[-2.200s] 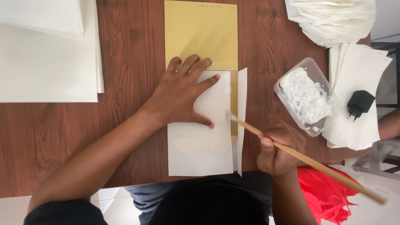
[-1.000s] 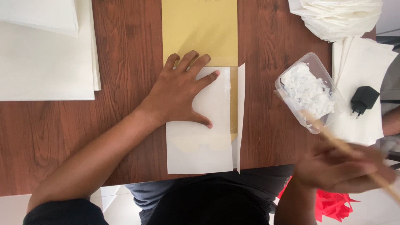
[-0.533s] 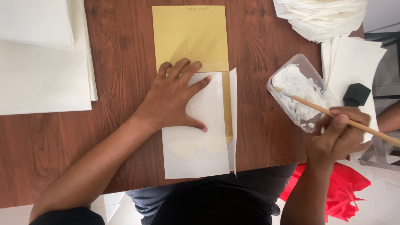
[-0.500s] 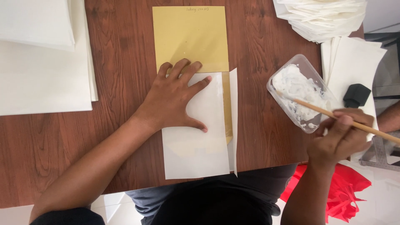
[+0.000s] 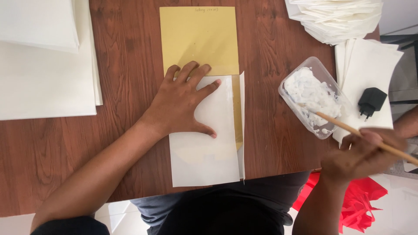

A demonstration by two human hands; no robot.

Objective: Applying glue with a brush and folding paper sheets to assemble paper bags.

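Note:
My left hand (image 5: 183, 102) lies flat with fingers spread on a folded white paper sheet (image 5: 204, 152), pinning it to a yellow card (image 5: 198, 39) on the brown wooden table (image 5: 130, 52). A narrow flap of the white paper stands up along its right edge. My right hand (image 5: 363, 154) grips a thin wooden stick (image 5: 348, 128) off the table's right edge. The stick's tip dips into a clear plastic tub (image 5: 313, 98) of white paste.
Stacks of white paper (image 5: 43, 65) cover the table's left part. More white sheets (image 5: 337, 17) are piled at the top right, with a black plug adapter (image 5: 371, 101) on another white stack. Something red (image 5: 357, 204) lies below the table edge. Another person's arm (image 5: 407, 124) shows at the far right.
My right hand has carried the stick from the white paper's right flap over to the tub, and its tip now sits in the paste. My left hand stays pressed on the paper.

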